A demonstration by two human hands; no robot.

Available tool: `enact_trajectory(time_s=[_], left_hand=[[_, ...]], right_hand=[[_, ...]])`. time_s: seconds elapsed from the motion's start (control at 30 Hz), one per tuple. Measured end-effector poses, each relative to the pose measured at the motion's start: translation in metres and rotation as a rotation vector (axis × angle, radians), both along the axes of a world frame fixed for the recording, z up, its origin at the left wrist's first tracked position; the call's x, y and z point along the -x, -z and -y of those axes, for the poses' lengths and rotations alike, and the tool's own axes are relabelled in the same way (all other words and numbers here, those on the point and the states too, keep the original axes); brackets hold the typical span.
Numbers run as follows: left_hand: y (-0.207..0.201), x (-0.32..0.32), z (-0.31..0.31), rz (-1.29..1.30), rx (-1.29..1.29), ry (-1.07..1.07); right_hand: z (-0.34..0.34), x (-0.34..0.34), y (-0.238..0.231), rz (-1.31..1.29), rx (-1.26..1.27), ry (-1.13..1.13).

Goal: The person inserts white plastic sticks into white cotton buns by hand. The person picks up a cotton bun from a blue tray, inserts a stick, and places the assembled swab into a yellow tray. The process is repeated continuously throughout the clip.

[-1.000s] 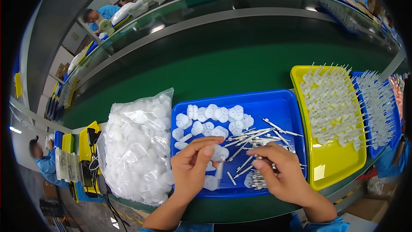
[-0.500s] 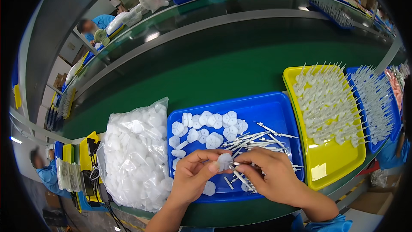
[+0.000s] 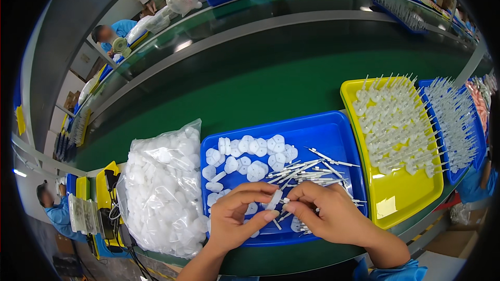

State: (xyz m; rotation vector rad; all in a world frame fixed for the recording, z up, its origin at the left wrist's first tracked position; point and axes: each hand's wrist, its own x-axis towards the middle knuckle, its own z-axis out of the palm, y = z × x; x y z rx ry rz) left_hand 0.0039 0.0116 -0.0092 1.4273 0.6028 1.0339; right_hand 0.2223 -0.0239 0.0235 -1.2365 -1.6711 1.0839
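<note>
Assembly is the step I read here: my left hand [image 3: 237,218] pinches a small white disc [image 3: 274,199] between thumb and fingers, and my right hand [image 3: 325,213] closes on a thin white pin [image 3: 285,214] held right against it, both over the near edge of the blue tray [image 3: 333,132]. Next I judge the pin needs lining up with the disc and pressing in. Compared with 1 second ago, my hands have drawn together; then they were apart, each picking among loose discs and pins.
</note>
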Motion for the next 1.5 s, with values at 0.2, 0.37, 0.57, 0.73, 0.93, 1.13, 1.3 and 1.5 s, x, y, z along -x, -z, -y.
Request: enact_trajectory(time_s=[0.2, 0.37, 0.57, 0.73, 0.93, 1.13, 1.3, 1.5], left_hand=[[0.003, 0.002, -0.002, 0.089, 0.073, 0.077], [0.002, 0.006, -0.006, 0.090, 0.141, 0.138], [0.000, 0.002, -0.003, -0.021, 0.097, 0.098], [0.003, 0.003, -0.001, -0.189, -0.014, 0.056], [0.005, -0.002, 0.000, -0.146, -0.035, -0.035], [-0.003, -0.004, -0.002, -0.239, -0.387, -0.125], [-0.016, -0.004, -0.002, -0.270, -0.440, -0.094], [-0.013, -0.002, 0.001, -0.408, -0.679, -0.144]], right_hand=[[0.002, -0.001, -0.001, -0.026, 0.018, -0.035], [0.005, 0.000, 0.004, -0.071, 0.011, -0.025], [0.014, 0.005, 0.004, 0.291, -0.215, 0.096], [0.014, 0.006, 0.011, 0.348, -0.259, 0.103], [0.008, 0.008, 0.015, 0.221, -0.323, 0.119], [-0.001, 0.008, 0.013, 0.215, -0.440, 0.127], [0.001, 0.009, 0.011, 0.192, -0.440, 0.143], [0.003, 0.014, 0.013, 0.120, -0.364, 0.157]])
